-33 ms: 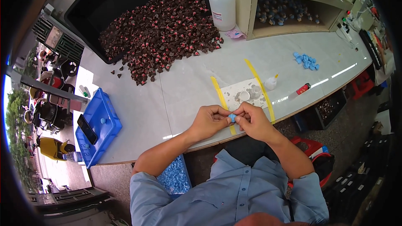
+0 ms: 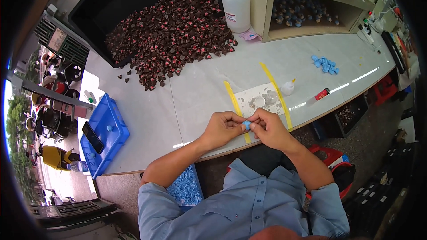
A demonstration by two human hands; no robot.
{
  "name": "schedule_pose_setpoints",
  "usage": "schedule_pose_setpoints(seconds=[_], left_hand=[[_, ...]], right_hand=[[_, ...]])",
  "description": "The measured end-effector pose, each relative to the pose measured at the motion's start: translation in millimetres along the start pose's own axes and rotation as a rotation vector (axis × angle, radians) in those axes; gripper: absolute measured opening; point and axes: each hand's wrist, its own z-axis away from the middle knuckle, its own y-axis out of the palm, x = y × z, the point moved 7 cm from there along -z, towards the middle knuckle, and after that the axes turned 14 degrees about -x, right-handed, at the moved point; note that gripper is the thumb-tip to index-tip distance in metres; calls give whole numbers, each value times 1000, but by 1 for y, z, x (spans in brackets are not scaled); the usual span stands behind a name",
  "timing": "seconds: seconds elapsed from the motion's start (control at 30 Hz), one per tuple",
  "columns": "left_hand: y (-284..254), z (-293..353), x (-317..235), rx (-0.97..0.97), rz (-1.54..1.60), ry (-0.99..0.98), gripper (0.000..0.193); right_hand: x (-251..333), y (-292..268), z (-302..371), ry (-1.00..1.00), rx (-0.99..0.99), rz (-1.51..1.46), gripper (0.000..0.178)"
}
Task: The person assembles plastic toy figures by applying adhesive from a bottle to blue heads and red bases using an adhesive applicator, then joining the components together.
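Between my two hands is a small light-blue piece point(image 2: 246, 125), pinched at the table's front edge. My left hand point(image 2: 221, 129) grips it from the left with thumb and fingertips. My right hand point(image 2: 269, 129) pinches its other side, the fingertips of both hands nearly meeting. The piece's exact kind is too small and covered to tell. Just beyond my hands lies a stained white sheet point(image 2: 246, 97) between yellow tape strips point(image 2: 271, 78). On it stand a small white round cup point(image 2: 259, 102) and a clear one point(image 2: 270, 96). A small white squeeze bottle point(image 2: 288, 88) is right of the tape.
A heap of dark brown and pink pieces point(image 2: 173, 40) spills from a black bin point(image 2: 93, 22). Blue pieces point(image 2: 325, 65) and a red tube point(image 2: 322, 94) lie right. A blue tray point(image 2: 118, 120) holding a phone point(image 2: 92, 137) sits left. A white jug point(image 2: 236, 9) stands beside a shelf box point(image 2: 262, 18).
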Motion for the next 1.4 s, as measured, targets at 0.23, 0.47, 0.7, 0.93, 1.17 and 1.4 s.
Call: schedule_pose_setpoints(seconds=[0.23,0.47,0.7,0.93,1.17,1.4], left_hand=[[-1,-1,3,-5,-3,-9,20],[-1,-1,2,-8,0,0,19],[-2,-2,3,-6,11,-17,21],[-2,-2,-2,-9,71,-44,21],[-2,-2,-1,-12,81,-58,24],[-4,-4,-3,-30,89,26,25]], right_hand=[[0,1,-1,0,-12,10,3],[3,1,-1,7,-12,39,3],[2,1,-2,8,-19,27,5],[-5,-1,-3,66,-40,-70,7],[-2,-3,-2,73,-46,-139,12],[-4,-4,0,71,-21,-236,16]])
